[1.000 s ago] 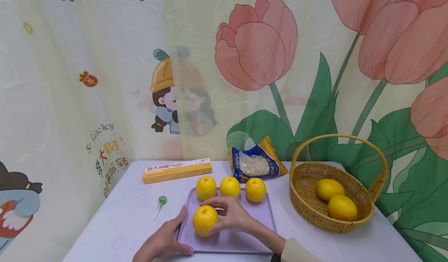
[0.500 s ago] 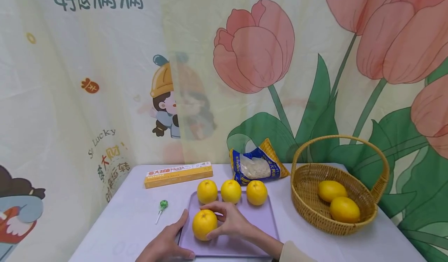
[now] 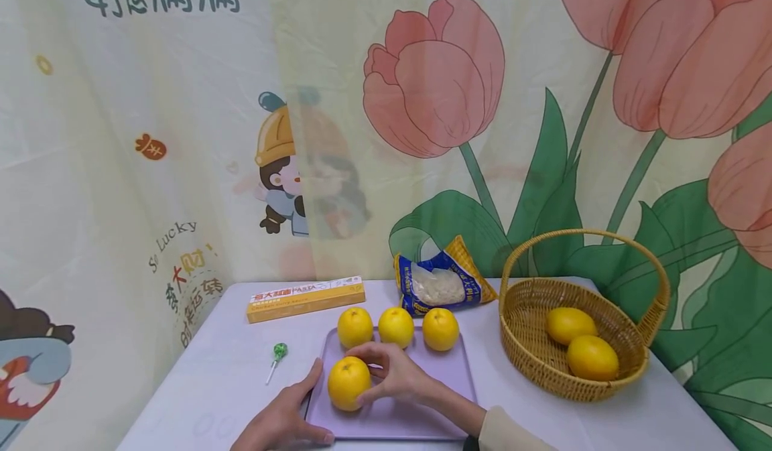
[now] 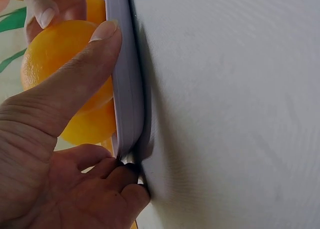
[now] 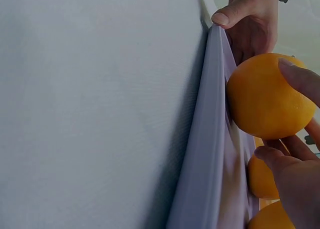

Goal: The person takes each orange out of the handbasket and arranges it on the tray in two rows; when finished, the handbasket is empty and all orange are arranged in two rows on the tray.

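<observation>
My right hand [image 3: 395,374] holds an orange [image 3: 349,384] over the front left part of a lilac tray [image 3: 416,421], thumb on its near side and fingers behind. My left hand [image 3: 280,416] grips the tray's front left corner. In the left wrist view its thumb [image 4: 102,39] lies along the rim, while the other fingers [image 4: 125,179] curl at the tray's edge. Three more oranges stand in a row along the back of the tray: left [image 3: 355,328], middle [image 3: 396,328] and right [image 3: 441,329].
A wicker basket [image 3: 515,364] with a tall handle stands to the right, two oval yellow fruits [image 3: 593,358] inside. Behind the tray lie a yellow pasta box [image 3: 306,300] and a blue bag [image 3: 440,283]. A green lollipop [image 3: 279,352] lies left of the tray. A printed curtain [image 3: 332,136] hangs behind.
The held orange and my right hand have shifted slightly left over the tray. My left hand stays at the corner. The head view has tilted a little.
</observation>
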A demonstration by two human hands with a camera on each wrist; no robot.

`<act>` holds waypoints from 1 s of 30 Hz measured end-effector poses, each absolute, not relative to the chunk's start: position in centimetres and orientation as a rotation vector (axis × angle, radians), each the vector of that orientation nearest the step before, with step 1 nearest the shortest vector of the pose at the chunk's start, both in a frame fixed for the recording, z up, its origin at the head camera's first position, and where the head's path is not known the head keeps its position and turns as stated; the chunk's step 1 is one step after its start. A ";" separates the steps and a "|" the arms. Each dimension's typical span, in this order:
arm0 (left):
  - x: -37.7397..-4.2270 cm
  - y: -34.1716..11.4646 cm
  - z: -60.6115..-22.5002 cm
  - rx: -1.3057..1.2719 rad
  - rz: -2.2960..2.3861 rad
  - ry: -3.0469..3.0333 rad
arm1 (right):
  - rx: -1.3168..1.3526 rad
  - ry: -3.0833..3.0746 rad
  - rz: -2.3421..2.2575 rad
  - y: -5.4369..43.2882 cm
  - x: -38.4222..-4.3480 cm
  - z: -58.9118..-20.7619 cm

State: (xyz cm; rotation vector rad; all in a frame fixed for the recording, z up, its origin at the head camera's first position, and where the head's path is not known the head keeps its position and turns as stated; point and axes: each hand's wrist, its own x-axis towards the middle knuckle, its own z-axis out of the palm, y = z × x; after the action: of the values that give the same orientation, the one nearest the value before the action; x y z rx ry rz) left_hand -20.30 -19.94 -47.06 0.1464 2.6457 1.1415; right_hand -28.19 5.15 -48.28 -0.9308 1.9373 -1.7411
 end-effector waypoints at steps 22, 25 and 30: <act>-20.8 -19.5 -47.1 -0.010 1.140 2.581 | -1.347 2.226 -1.642 26.1 -28.5 -36.9; -20.8 -19.5 -46.9 0.002 1.127 2.609 | -1.210 2.291 -1.590 30.6 -29.7 -36.7; -20.7 -19.6 -46.9 0.042 1.099 2.639 | -1.022 2.285 -1.555 37.4 -30.8 -38.4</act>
State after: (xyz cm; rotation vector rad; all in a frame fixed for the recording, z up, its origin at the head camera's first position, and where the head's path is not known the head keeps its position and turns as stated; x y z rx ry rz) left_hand -20.73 -19.61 -46.92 0.0423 2.6394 1.0989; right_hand -30.76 37.37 -38.43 -1.0218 2.2849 -1.5555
